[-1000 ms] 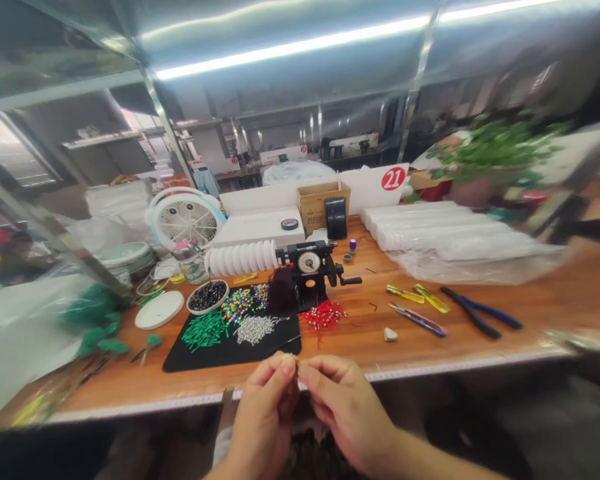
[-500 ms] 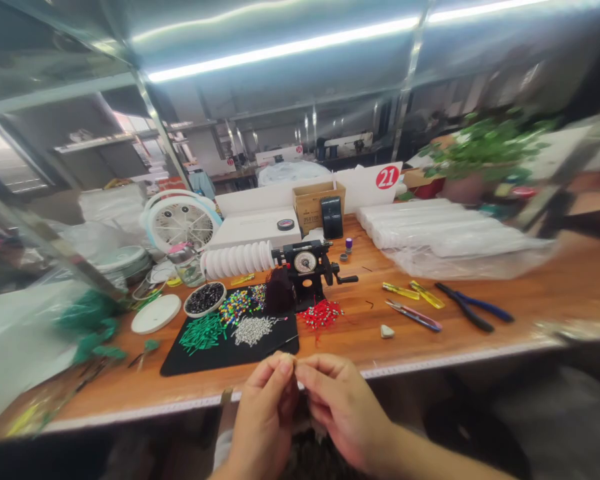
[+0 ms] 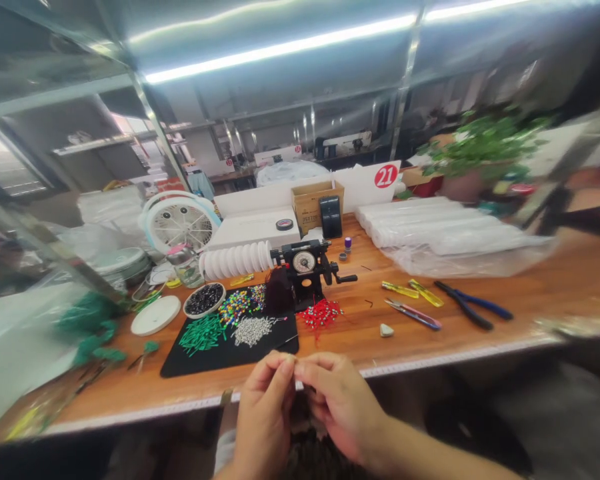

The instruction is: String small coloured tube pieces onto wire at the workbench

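My left hand [image 3: 266, 407] and my right hand [image 3: 341, 403] meet fingertip to fingertip at the table's front edge. Both are closed in a pinch; whatever sits between the fingertips is too small or hidden to make out. Just beyond them lies a black mat [image 3: 190, 357] bearing green short tubes [image 3: 203, 335], small silver-grey pieces [image 3: 253, 330] and multicoloured beads [image 3: 234, 307]. A white dish of black beads [image 3: 205, 299] stands at the mat's back left. Right of the mat is a heap of red pieces with pale tips [image 3: 321, 313].
Behind the mat stands a hand-cranked winder [image 3: 306, 263] with a white ribbed spool [image 3: 237, 260]. To the right lie pliers [image 3: 473, 307], a craft knife [image 3: 413, 313], yellow-handled tools [image 3: 425, 293] and plastic-wrapped white rolls [image 3: 445, 230]. A fan [image 3: 180, 223] and a white lid [image 3: 156, 315] are at left.
Both hands keep their fingertips together in nearly the same place. The view has shifted very slightly; nothing on the table has visibly moved.
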A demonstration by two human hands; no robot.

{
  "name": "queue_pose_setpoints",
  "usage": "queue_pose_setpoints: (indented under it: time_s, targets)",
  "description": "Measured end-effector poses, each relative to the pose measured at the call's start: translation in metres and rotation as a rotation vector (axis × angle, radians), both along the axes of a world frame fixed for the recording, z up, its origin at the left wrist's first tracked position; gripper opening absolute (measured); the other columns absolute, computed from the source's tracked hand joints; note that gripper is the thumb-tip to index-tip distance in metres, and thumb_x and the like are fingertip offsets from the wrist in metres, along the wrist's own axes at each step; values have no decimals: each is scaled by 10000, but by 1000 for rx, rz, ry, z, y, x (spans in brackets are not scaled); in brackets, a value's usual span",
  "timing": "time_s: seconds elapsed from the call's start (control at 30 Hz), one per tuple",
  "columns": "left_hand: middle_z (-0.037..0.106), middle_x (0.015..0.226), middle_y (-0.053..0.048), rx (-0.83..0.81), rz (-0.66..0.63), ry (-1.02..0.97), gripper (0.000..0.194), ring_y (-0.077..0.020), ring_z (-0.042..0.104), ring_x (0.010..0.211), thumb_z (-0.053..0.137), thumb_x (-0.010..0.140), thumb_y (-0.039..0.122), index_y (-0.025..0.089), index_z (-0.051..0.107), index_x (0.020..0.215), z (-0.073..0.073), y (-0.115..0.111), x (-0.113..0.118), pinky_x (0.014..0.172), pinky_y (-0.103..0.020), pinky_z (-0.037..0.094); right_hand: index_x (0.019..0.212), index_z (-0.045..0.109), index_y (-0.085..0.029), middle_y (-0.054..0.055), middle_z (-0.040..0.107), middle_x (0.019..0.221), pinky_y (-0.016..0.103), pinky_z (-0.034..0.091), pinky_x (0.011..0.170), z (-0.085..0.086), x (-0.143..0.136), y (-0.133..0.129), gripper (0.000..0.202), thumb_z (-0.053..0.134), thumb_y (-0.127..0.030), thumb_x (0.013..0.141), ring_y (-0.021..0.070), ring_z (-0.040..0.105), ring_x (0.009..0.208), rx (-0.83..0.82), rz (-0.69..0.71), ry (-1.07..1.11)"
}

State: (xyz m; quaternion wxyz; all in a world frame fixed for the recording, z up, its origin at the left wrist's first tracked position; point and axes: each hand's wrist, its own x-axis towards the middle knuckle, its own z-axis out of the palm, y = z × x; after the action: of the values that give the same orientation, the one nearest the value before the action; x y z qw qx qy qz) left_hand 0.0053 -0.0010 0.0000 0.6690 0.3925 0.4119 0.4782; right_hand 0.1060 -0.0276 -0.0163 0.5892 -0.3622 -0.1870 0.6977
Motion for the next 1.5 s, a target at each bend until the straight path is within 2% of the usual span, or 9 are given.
queue_pose_setpoints:
  time_s: [0.33,0.43,0.6,0.7,0.8,0.97,1.2,1.37,1.5]
  targets:
    - [480,567,40,-245,21,-104,360,-61,418,521,864,465,309,142,597,638,2,3,3,492,-160,374,649,537,-120,-93,302,448,162,114,398,-2,3,1,308,700,-380,670,-17,211,394,52,32,-19]
    - [486,560,31,-145,-14,-24,340,-67,419,515,829,531,359,142,588,636,1,5,-1,485,-166,356,638,563,-112,-79,339,453,165,114,400,0,3,0,305,691,-385,679,-17,221,396,37,21,-91]
    - [488,525,20,233,-86,345,278,-81,418,467,700,716,414,147,624,712,-5,11,-19,462,-194,326,669,670,-93,-11,512,516,152,255,449,6,7,-4,327,648,-415,725,1,344,452,107,10,-337]
    - [489,584,13,292,-100,366,256,-80,418,510,678,747,387,147,618,680,-6,12,-23,488,-191,333,720,695,-106,15,574,593,148,313,495,6,8,-5,332,616,-426,752,24,425,526,129,22,-432]
    - [448,604,18,190,-76,211,282,-73,385,549,712,715,362,134,587,606,-6,8,-18,514,-177,339,710,688,-104,-17,494,520,144,280,459,2,6,-4,311,644,-411,729,9,377,478,124,-12,-419]
    - [442,598,34,-190,-27,-87,294,-85,429,567,792,611,343,162,575,691,-7,3,-5,536,-188,384,676,612,-103,-80,315,446,161,125,381,-2,4,1,314,685,-408,682,-14,230,384,21,-3,-223]
    - [494,596,22,-50,-55,-97,282,-72,454,559,790,630,324,130,586,650,-8,3,-8,535,-175,402,690,544,-140,-87,393,441,157,177,341,4,5,-3,316,663,-432,708,-3,283,330,56,132,-107]
    - [494,618,17,-175,-81,-140,292,-88,471,583,792,625,318,141,564,663,-7,-1,-12,554,-195,412,698,521,-144,-116,288,438,142,94,366,8,3,-6,275,699,-352,679,-30,186,353,8,154,38]
    - [488,619,19,-206,-68,-150,316,-90,465,583,809,589,319,145,554,651,-10,-3,-11,543,-194,401,613,485,-135,-108,290,415,155,116,388,6,1,-6,297,709,-325,651,-26,213,361,9,102,55]
